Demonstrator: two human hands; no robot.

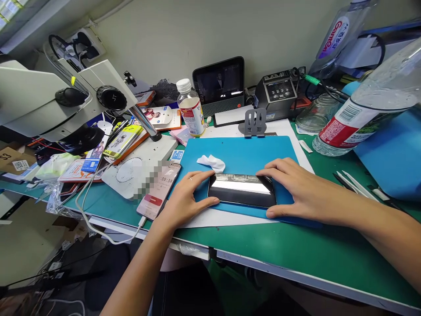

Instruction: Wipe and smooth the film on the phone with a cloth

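Observation:
A black smartphone (242, 191) with a glossy, reflective screen lies lengthwise over the blue mat (250, 151). My left hand (192, 195) grips its left end, thumb at the near corner and index finger at the far corner. At the other end, my right hand (292, 191) holds it the same way, with the thumb near and the fingers along the far edge. Just beyond the phone sits a crumpled white tissue (212, 163). A second phone (160, 189), its screen lit and a white cable plugged in, rests left of my left hand.
A microscope (75, 101) rises at the left over its white base (128, 175). Behind the mat stand a small bottle (191, 109), a smart display (219, 83), a grey phone stand (255, 123) and a black control box (276, 94). A large water bottle (355, 114) and tweezers (357, 186) are at right.

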